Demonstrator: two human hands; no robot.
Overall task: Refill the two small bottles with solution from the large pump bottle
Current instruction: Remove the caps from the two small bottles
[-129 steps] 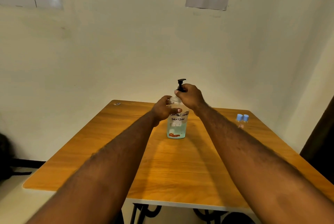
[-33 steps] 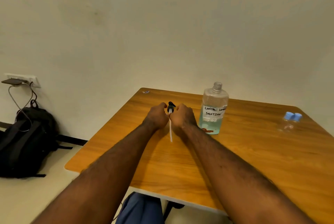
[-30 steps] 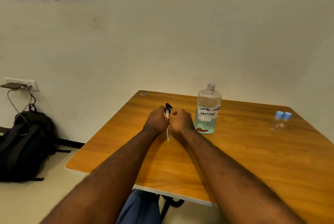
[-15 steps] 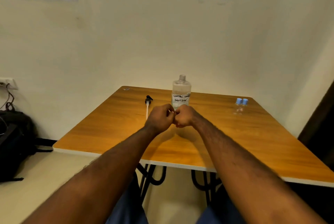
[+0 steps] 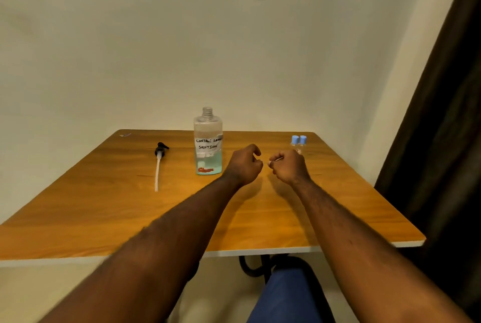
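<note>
You are holding both hands over the table (image 5: 104, 205), near each other but not touching. Your left hand (image 5: 244, 166) is hanging loosely curled, thumb and forefinger parted, gripping nothing. Your right hand (image 5: 287, 167) is sitting more tightly curled, with a thin pale streak showing at its fingertips; I cannot tell whether it is pinching anything. The large bottle (image 5: 208, 144) is standing upright just left of your left hand, its neck uncovered and pale blue solution lying low inside. The pump (image 5: 158, 166) is lying flat farther left, well apart from both hands. The two small bottles (image 5: 298, 141), wearing blue caps, are standing side by side just beyond your right hand.
</note>
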